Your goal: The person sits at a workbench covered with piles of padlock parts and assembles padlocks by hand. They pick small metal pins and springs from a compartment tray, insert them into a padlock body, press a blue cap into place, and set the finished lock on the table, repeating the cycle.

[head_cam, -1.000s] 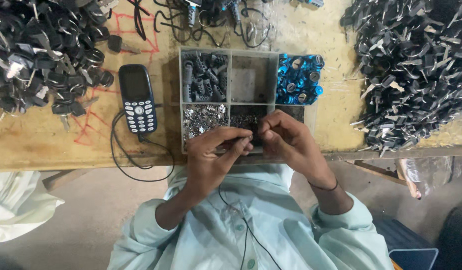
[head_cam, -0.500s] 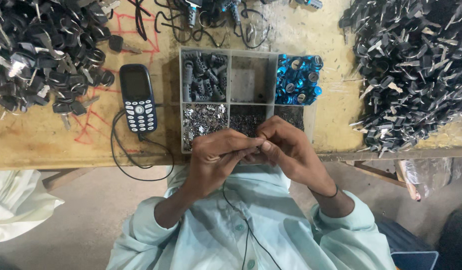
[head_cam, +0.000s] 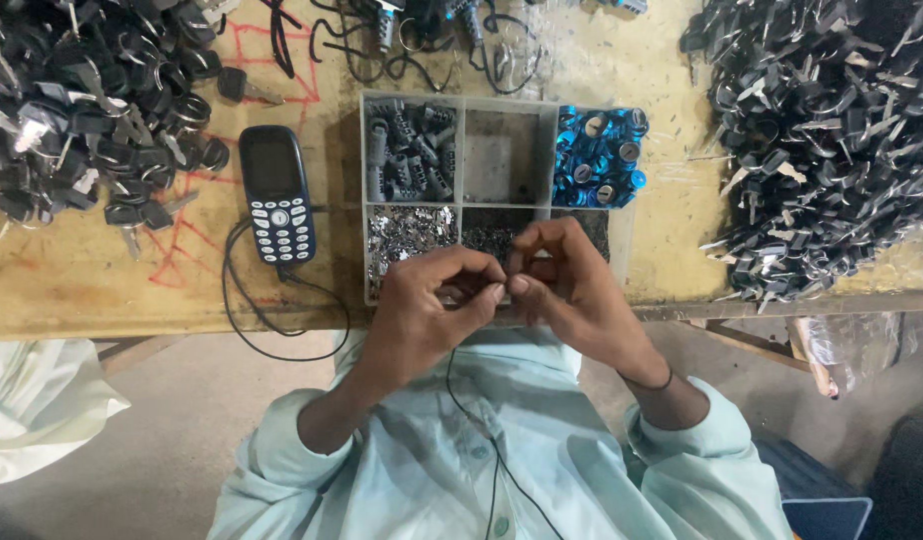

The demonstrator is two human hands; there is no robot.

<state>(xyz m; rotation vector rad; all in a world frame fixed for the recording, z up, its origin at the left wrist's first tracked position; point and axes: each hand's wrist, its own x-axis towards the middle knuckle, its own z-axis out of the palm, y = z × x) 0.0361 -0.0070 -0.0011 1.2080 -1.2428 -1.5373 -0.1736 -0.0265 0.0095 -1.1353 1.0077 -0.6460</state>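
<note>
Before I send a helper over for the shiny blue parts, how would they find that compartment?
On the wooden table, find the grey divided tray just beyond the hands. The blue parts fill its far right compartment, the only brightly coloured one.

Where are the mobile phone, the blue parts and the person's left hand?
mobile phone [head_cam: 277,195], head view, on its keypad.
blue parts [head_cam: 599,158], head view, middle of the heap in the tray's top right compartment.
left hand [head_cam: 422,305], head view, back of the hand.
</note>
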